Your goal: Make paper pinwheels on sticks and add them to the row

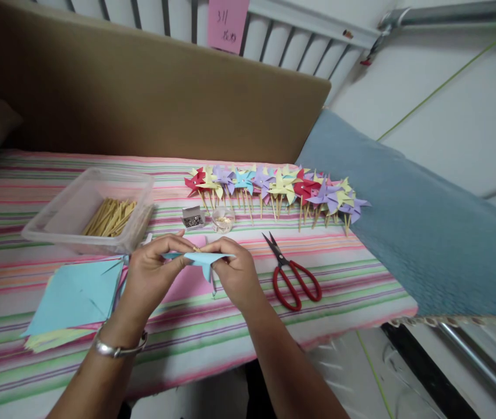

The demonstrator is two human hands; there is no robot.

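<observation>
Between my two hands is a light blue paper pinwheel (pixel 204 259), held edge-on above the table, with a bit of wooden stick showing at its upper side. My left hand (pixel 160 262) grips its left part, thumb below and fingers on top. On the other side my right hand (pixel 236 267) pinches the right part of the paper. Under them lies a pink sheet (pixel 187 285). A stack of cut paper squares, blue on top (pixel 77 294), rests left of my left hand. Red-handled scissors (pixel 289 270) lie partly open right of my right hand.
A clear plastic bin (pixel 56 215) with wooden sticks (pixel 110 217) stands at left. Behind my hands are a small box of metal pins (pixel 193 219) and a round clear container (pixel 223 220). Finished pinwheels (pixel 283 185) line the back right. A cardboard panel (pixel 165 99) borders the striped table.
</observation>
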